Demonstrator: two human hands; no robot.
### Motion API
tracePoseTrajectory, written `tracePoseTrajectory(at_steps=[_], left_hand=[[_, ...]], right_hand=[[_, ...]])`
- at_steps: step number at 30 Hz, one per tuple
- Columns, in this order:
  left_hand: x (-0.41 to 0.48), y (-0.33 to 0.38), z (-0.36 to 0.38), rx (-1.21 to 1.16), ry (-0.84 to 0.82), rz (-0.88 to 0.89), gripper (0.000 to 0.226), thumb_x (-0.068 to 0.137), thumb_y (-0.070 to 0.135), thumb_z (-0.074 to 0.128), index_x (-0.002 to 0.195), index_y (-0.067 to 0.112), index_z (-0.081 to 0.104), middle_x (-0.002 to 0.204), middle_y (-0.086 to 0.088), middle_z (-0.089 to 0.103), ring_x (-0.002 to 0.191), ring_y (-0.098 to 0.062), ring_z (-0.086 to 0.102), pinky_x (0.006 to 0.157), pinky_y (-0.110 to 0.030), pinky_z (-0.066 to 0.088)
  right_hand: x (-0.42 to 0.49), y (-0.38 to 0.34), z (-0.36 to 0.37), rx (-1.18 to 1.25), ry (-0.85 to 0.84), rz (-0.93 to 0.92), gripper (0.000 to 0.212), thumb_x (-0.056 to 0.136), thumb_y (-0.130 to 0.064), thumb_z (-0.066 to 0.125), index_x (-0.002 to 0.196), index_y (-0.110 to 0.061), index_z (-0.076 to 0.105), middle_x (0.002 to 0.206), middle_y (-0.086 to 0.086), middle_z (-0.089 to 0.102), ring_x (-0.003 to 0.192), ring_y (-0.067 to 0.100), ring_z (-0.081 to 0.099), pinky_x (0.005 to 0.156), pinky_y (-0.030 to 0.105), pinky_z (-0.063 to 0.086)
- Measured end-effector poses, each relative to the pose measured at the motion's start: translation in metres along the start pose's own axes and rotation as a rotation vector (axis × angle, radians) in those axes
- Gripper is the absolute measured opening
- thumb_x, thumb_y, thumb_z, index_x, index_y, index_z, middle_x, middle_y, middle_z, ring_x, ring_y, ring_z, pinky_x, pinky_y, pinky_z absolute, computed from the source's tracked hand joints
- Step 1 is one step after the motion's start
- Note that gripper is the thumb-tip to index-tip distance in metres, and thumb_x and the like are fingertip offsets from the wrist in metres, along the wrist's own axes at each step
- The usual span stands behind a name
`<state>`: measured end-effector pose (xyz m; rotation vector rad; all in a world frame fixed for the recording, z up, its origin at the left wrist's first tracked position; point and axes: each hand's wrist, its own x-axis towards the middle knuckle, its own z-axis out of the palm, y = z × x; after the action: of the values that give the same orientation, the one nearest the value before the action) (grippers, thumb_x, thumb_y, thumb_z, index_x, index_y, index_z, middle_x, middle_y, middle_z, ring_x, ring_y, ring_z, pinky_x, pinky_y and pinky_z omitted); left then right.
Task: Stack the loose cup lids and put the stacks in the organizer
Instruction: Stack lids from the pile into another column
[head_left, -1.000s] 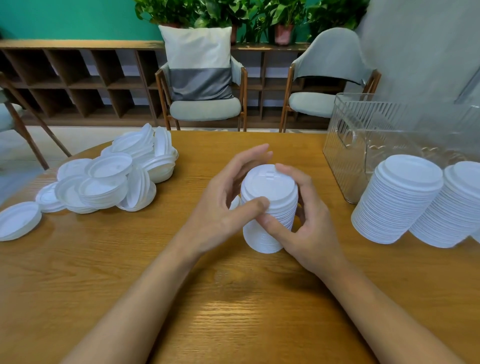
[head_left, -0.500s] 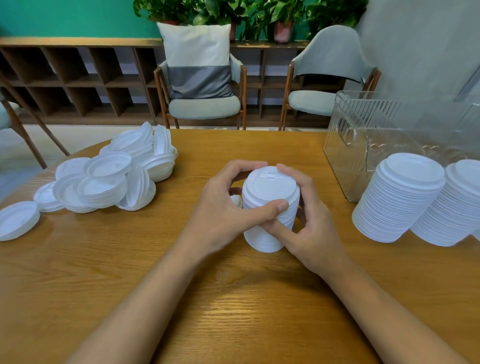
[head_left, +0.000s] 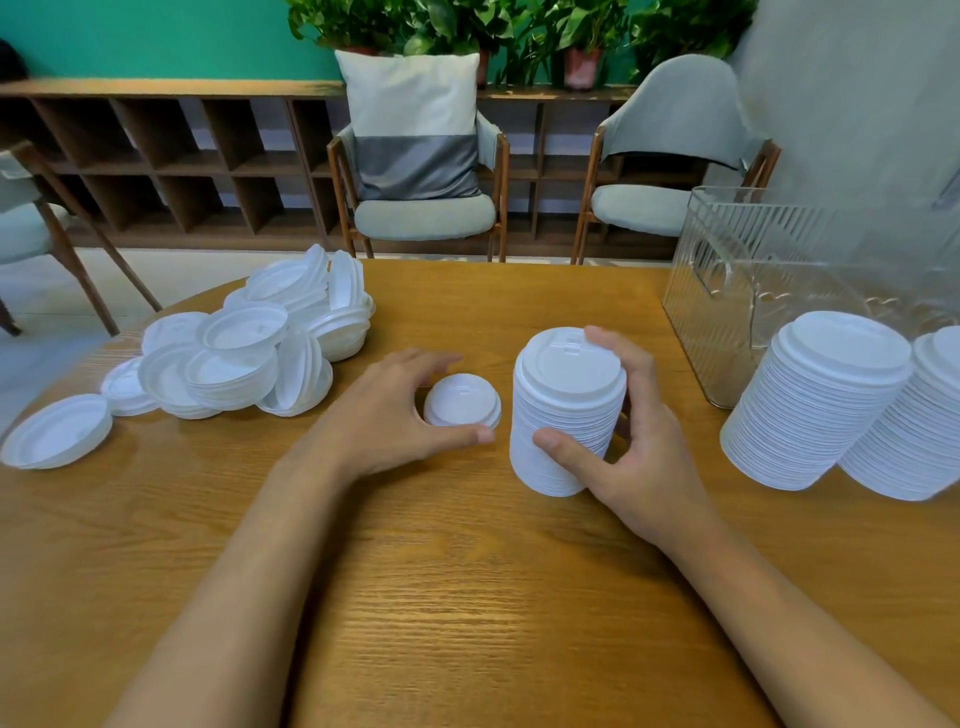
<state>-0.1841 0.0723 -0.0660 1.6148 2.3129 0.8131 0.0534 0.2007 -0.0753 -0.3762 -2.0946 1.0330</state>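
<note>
Mid-stacking at wooden table (head_left: 467, 623), beside clear organizer (head_left: 753, 291) and heap of loose lids (head_left: 249, 353): gripping upright mid-table stack (head_left: 566, 410) with right hand (head_left: 639, 447), cupping left hand (head_left: 384, 415) round single lid (head_left: 461, 401), contact unclear. Next, likely: lifting it squarely onto the stack.

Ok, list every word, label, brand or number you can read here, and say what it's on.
No text can be read anywhere in this view.
The lid stack in the right hand: raised marks on the top lid, no legible letters.
The single lid by the left hand: similar raised marks, blurred.
The clear organizer: ribbed pattern only, no label visible.
</note>
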Motion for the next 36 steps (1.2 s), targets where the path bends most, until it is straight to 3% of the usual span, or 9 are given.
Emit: tracePoseTrajectory(at_steps=[4, 7, 13, 17, 20, 24, 27, 36], left_hand=[[0.004, -0.003, 0.006, 0.036, 0.027, 0.040, 0.086, 0.070, 0.065, 0.086, 0.143, 0.026, 0.061, 0.131, 0.013, 0.061, 0.108, -0.002, 0.057, 0.093, -0.023, 0.045], [0.006, 0.000, 0.007, -0.004, 0.088, 0.042, 0.079, 0.069, 0.056, 0.090, 0.138, 0.025, 0.065, 0.125, 0.013, 0.061, 0.111, -0.003, 0.058, 0.097, -0.028, 0.051], [0.001, 0.018, -0.003, -0.424, 0.282, 0.044, 0.056, 0.077, 0.045, 0.089, 0.127, 0.034, 0.067, 0.126, 0.016, 0.068, 0.118, -0.005, 0.063, 0.096, -0.033, 0.057], [-0.005, 0.045, -0.006, -0.724, 0.279, 0.115, 0.052, 0.081, 0.046, 0.074, 0.129, 0.026, 0.069, 0.125, 0.010, 0.071, 0.120, -0.013, 0.064, 0.097, -0.033, 0.055], [-0.008, 0.059, 0.001, -0.795, 0.215, 0.174, 0.055, 0.083, 0.039, 0.076, 0.134, 0.018, 0.067, 0.130, 0.001, 0.071, 0.125, -0.020, 0.064, 0.102, -0.045, 0.056], [-0.008, 0.070, 0.012, -0.801, 0.205, 0.184, 0.068, 0.077, 0.038, 0.086, 0.140, 0.023, 0.064, 0.130, 0.004, 0.070, 0.127, -0.016, 0.063, 0.096, -0.030, 0.054], [-0.008, 0.075, 0.017, -0.768, 0.246, 0.196, 0.071, 0.073, 0.033, 0.093, 0.137, 0.021, 0.066, 0.128, 0.003, 0.070, 0.124, -0.014, 0.064, 0.095, -0.027, 0.055], [-0.007, 0.084, 0.025, -0.642, 0.257, 0.208, 0.063, 0.075, 0.051, 0.083, 0.133, 0.031, 0.067, 0.129, 0.013, 0.064, 0.125, -0.012, 0.061, 0.095, -0.030, 0.054]], right_hand=[[0.000, -0.001, 0.000, -0.001, -0.008, 0.007, 0.081, 0.080, -0.055, 0.080, 0.145, -0.051, 0.032, 0.141, -0.039, 0.045, 0.136, -0.003, 0.048, 0.103, 0.016, 0.046], [0.000, -0.001, 0.000, 0.003, -0.005, 0.010, 0.082, 0.080, -0.049, 0.083, 0.145, -0.049, 0.033, 0.138, -0.041, 0.046, 0.133, -0.005, 0.049, 0.100, 0.013, 0.045], [0.000, 0.000, 0.001, -0.001, 0.002, 0.007, 0.079, 0.080, -0.058, 0.077, 0.146, -0.051, 0.034, 0.143, -0.034, 0.048, 0.137, 0.004, 0.050, 0.105, 0.029, 0.048], [0.000, -0.001, 0.000, 0.017, 0.025, -0.009, 0.072, 0.083, -0.059, 0.074, 0.145, -0.047, 0.038, 0.145, -0.028, 0.050, 0.138, 0.012, 0.050, 0.106, 0.040, 0.051], [-0.001, -0.001, 0.001, 0.026, 0.052, -0.029, 0.073, 0.084, -0.055, 0.075, 0.147, -0.045, 0.038, 0.144, -0.023, 0.052, 0.135, 0.018, 0.054, 0.103, 0.045, 0.054], [0.000, -0.002, 0.002, 0.083, 0.066, -0.026, 0.089, 0.083, -0.049, 0.079, 0.153, -0.056, 0.023, 0.142, -0.021, 0.057, 0.135, 0.013, 0.057, 0.106, 0.031, 0.052], [0.001, -0.002, 0.002, 0.069, 0.063, -0.042, 0.091, 0.085, -0.048, 0.079, 0.154, -0.058, 0.021, 0.144, -0.020, 0.055, 0.135, 0.012, 0.056, 0.105, 0.026, 0.051], [0.001, 0.002, 0.002, 0.042, 0.074, -0.081, 0.071, 0.089, -0.045, 0.075, 0.150, -0.039, 0.038, 0.143, -0.015, 0.054, 0.131, 0.021, 0.058, 0.096, 0.047, 0.058]])
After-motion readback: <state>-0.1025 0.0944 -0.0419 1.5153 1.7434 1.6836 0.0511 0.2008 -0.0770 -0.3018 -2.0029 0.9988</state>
